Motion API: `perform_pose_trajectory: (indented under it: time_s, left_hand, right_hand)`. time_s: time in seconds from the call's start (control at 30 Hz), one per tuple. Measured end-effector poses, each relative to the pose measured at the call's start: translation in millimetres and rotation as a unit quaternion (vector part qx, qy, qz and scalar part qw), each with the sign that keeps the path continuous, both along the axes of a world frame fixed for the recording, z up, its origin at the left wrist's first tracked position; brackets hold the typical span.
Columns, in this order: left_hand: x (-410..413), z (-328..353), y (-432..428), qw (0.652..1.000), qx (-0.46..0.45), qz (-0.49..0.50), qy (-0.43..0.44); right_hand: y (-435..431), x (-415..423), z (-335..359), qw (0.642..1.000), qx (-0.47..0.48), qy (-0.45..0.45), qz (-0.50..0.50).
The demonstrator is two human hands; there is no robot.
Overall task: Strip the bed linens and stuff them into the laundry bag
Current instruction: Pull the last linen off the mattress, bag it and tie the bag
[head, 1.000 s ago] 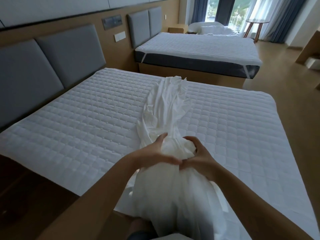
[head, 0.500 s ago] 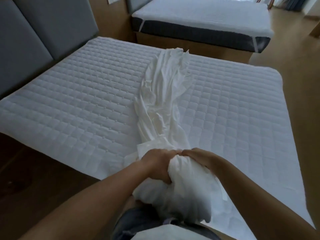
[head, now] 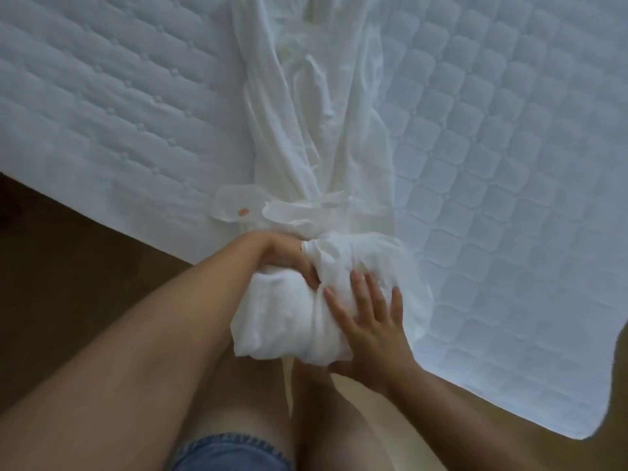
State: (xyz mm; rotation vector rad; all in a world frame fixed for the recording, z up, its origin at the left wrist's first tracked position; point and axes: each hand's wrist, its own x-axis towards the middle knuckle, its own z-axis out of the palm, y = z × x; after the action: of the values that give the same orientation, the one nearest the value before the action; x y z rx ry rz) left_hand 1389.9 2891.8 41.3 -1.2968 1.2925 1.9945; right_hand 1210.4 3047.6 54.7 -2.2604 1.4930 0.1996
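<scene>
The bed fills the far part of your view. Its near edge runs from your left down toward your right, and the floor lies before it. The sheet lies on the bed in a long gathered strip that runs from the far side straight toward you. Its near end is bunched into a bundle that overhangs the bed's edge, above your legs. Your left hand sits on the bundle's upper left, fingers dug into it. Your right hand lies flat against its right side. Your shorts are nearest you.
</scene>
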Motion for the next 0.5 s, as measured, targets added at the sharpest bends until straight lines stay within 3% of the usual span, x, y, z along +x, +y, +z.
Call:
perform_pose_trajectory:
  time_s: [0.1, 0.17, 0.23, 0.33, 0.43, 0.5]
  left_hand:
    - [7.4, -14.7, 0.2, 0.999, -0.022, 0.010, -0.024]
    - [13.9, -10.4, 5.3, 0.986, -0.139, 0.034, -0.083]
    - [11.5, -1.3, 27.5, 0.936, -0.306, 0.029, -0.175]
    - [-21.6, 12.5, 106.9, 0.811, -0.535, 0.028, -0.236]
    - [-28.6, -14.8, 159.9, 0.762, -0.615, -0.011, -0.201]
    - [-12.4, -43.3, 149.8, 0.739, -0.648, -0.031, -0.181]
  right_hand:
    - [-9.0, 6.4, -30.0, 0.999, -0.018, -0.032, -0.023]
    - [-21.8, 8.6, -41.0, 0.997, -0.004, -0.061, -0.041]
    - [-39.9, 10.4, -49.3, 0.994, 0.023, -0.091, -0.055]
    - [-71.7, 14.8, -46.3, 0.985, 0.093, -0.112, -0.091]
    - [-98.7, 12.4, -35.5, 0.970, 0.181, -0.132, -0.092]
    - [-113.4, 10.4, -31.9, 0.956, 0.229, -0.148, -0.108]
